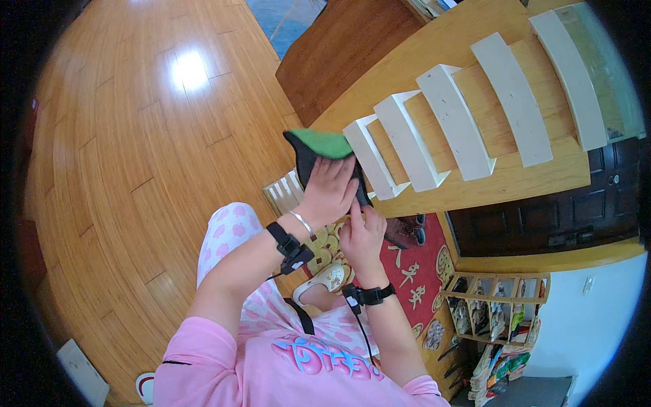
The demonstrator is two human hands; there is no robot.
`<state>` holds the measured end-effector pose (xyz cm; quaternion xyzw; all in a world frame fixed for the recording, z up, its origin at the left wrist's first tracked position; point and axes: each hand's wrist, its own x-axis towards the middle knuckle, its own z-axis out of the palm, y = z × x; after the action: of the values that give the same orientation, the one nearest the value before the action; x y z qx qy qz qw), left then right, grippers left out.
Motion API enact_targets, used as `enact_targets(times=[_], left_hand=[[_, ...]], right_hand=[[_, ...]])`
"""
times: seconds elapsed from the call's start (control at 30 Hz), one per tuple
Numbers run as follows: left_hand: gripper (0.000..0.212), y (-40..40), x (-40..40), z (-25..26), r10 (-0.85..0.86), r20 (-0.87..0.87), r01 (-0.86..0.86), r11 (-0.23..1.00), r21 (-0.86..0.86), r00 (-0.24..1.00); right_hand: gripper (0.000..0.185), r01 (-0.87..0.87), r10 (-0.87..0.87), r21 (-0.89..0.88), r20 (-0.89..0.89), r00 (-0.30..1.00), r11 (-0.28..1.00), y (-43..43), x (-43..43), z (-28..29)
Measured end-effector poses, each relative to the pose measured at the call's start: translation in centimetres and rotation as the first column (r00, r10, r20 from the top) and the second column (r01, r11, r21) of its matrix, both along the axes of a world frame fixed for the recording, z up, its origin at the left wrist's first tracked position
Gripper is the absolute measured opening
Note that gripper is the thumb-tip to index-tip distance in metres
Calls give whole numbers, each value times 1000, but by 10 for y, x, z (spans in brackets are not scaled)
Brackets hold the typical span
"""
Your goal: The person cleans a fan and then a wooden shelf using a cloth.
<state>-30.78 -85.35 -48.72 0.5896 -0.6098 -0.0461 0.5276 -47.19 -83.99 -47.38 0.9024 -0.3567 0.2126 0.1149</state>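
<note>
A two-sided cloth [325, 144], green on one face and black on the other, is held up in front of me beside the lowest white shelf. My left hand [328, 191] lies over the black face, fingers extended and their tips at the edge of the green part. Below it, my right hand [362, 234] holds the cloth's lower edge, its index finger pointing up along the black side. Part of the cloth is hidden behind my hands. Each wrist wears a black strap with a small device and cable; a silver bangle circles the left wrist.
Several white shelves [460, 124] project from a wooden panel [554, 173] at right. Behind the cloth is a slatted pale object [285, 192]. Dark boots [407, 231] stand on a red mat [396, 285] bearing writing. Farther right are a dark door [539, 213] and a filled wooden rack [496, 300].
</note>
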Motion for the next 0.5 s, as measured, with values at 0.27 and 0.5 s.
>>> enact_targets(times=[0.27, 0.5], left_hand=[[55, 31, -23, -2, -224, -67, 227, 973, 39, 972], [59, 13, -10, 7, -53, -139, 49, 998, -31, 989]], right_hand=[[52, 50, -50, -57, -11, 999, 997, 9, -11, -13], [58, 57, -64, -141, -50, 997, 988, 7, 1, -1]])
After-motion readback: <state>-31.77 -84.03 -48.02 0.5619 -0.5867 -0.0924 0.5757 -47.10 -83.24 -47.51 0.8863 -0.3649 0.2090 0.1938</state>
